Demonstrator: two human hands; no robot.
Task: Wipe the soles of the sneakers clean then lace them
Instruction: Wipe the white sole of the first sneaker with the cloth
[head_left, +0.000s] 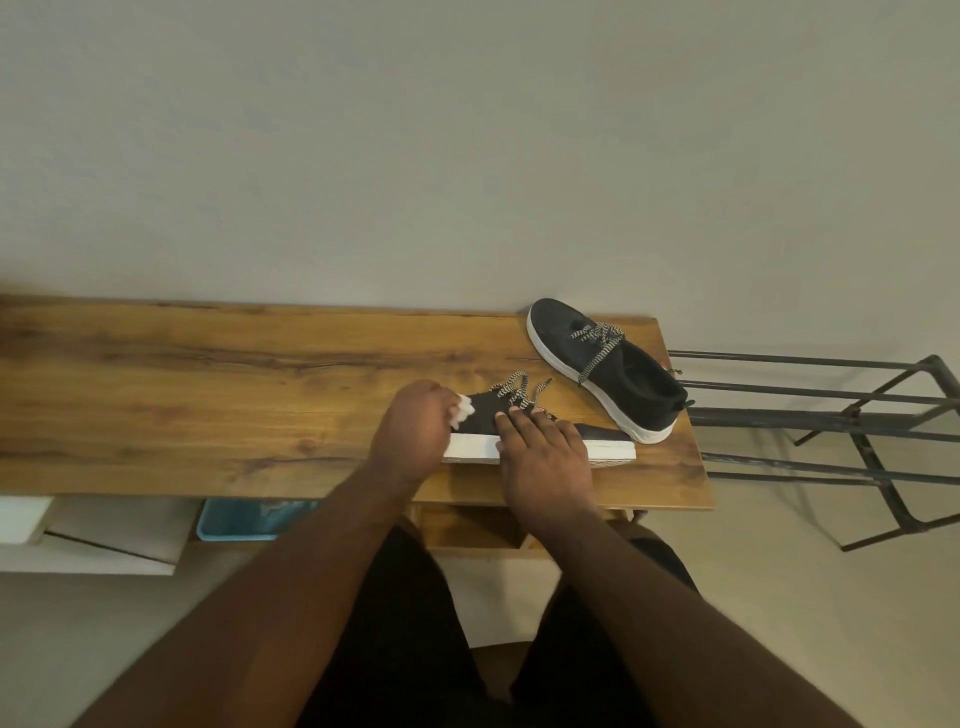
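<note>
A black sneaker with a white sole (470, 446) lies on its side near the front edge of the wooden table (208, 395), its sole rim facing me. My left hand (413, 434) is closed around a white wipe (462, 410) at the shoe's toe end. My right hand (543, 449) rests flat over the middle of the shoe, holding it down; its black-and-white laces (517, 392) trail behind my fingers. A second black sneaker (605, 366) stands upright at the table's far right corner, loosely laced.
A black metal rack (831, 415) stands just right of the table. Under the table are a blue bin (244, 519) and white boards (104, 535). A plain wall rises behind the table.
</note>
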